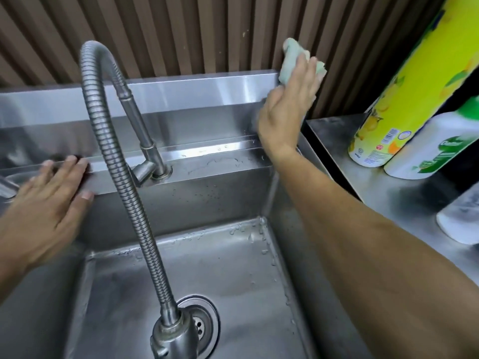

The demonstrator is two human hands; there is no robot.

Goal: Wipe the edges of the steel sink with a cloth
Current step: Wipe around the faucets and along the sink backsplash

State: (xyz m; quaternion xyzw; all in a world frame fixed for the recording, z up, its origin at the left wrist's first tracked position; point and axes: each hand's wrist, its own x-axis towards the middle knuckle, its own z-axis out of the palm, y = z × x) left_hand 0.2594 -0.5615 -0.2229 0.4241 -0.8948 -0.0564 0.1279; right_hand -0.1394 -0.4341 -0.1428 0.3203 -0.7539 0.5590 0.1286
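Observation:
A steel sink fills the view, its raised back edge (pixel 181 85) running left to right below a ribbed brown wall. A pale green cloth (pixel 291 57) lies against the right end of that back edge. My right hand (pixel 287 110) presses flat on the cloth with straight fingers, the cloth bulging out above the fingertips. My left hand (pixel 49 203) rests flat on the sink's rear ledge (pixel 220 154) at the left, fingers spread, holding nothing. Water drops dot the ledge and the basin.
A flexible steel faucet (pixel 103 130) arches from the ledge down over the drain (pixel 201 325). On the steel counter (pixel 388 193) to the right stand a yellow-green container (pixel 404 94) and a white bottle (pixel 438 149), with another white object (pixel 460 221) nearer.

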